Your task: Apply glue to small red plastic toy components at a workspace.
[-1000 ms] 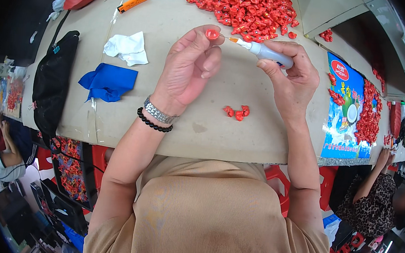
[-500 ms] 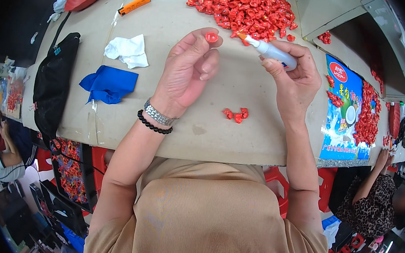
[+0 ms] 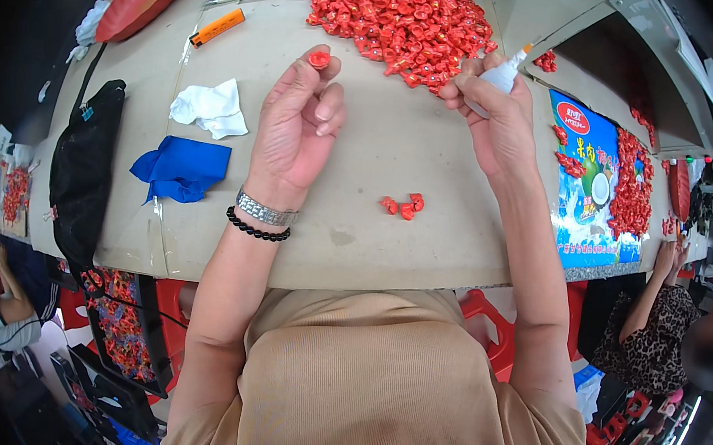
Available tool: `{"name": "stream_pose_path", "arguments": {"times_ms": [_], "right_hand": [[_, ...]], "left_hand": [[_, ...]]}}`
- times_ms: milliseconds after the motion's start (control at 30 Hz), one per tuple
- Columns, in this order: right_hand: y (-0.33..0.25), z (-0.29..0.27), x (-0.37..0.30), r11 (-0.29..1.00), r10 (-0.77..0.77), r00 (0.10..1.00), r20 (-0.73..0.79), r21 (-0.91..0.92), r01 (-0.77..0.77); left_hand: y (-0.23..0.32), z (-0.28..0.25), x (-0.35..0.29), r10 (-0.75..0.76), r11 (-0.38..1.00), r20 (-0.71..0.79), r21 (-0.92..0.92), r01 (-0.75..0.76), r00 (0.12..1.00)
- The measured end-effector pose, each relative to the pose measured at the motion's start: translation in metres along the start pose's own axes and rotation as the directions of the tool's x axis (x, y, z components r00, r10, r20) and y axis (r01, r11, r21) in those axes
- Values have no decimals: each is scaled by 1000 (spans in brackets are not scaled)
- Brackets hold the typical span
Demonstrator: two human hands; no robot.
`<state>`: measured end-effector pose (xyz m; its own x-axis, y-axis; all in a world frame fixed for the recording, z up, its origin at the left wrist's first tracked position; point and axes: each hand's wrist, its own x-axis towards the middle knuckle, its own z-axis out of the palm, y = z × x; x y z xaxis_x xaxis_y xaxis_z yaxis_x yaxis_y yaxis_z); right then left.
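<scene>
My left hand (image 3: 297, 124) is raised above the beige table (image 3: 379, 157) and pinches a small red round piece (image 3: 319, 58) between thumb and forefinger. My right hand (image 3: 493, 116) grips a white glue bottle (image 3: 505, 73) with an orange tip, its nozzle pointing up and away to the right. It hovers at the near edge of a big pile of red pieces (image 3: 400, 14). Three small red pieces (image 3: 402, 205) lie on the table between my forearms.
A blue cloth (image 3: 181, 169), a crumpled white tissue (image 3: 210, 108), a black pouch (image 3: 83, 169) and an orange lighter (image 3: 217, 27) lie at the left. A printed blue box (image 3: 584, 191) with more red pieces stands at the right. Other people sit at both lower sides.
My right hand has swung the glue bottle away from the red piece, up and to the right toward the pile. The left hand has lifted the red piece slightly.
</scene>
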<state>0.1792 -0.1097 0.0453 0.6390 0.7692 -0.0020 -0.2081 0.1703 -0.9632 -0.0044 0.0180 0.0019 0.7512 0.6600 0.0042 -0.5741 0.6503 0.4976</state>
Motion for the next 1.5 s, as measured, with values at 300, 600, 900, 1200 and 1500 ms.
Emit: {"name": "stream_pose_path", "arguments": {"times_ms": [300, 600, 900, 1200, 1500], "right_hand": [[15, 1, 19, 534, -147, 985, 95, -830, 160], [0, -12, -35, 623, 207, 813, 544, -714, 319], [7, -10, -64, 489, 161, 792, 588, -745, 454], [3, -3, -36, 650, 1, 943, 333, -717, 252], [1, 36, 2, 987, 32, 973, 228, -160, 5]], "left_hand": [[5, -9, 5, 15, 994, 41, -104, -11, 999], [12, -18, 12, 35, 986, 119, -165, -15, 992], [8, -1, 4, 39, 982, -60, -183, -49, 997], [-6, -9, 1, -16, 1000, 53, -25, 18, 998], [-10, 3, -4, -49, 992, -36, 115, 53, 998]]}}
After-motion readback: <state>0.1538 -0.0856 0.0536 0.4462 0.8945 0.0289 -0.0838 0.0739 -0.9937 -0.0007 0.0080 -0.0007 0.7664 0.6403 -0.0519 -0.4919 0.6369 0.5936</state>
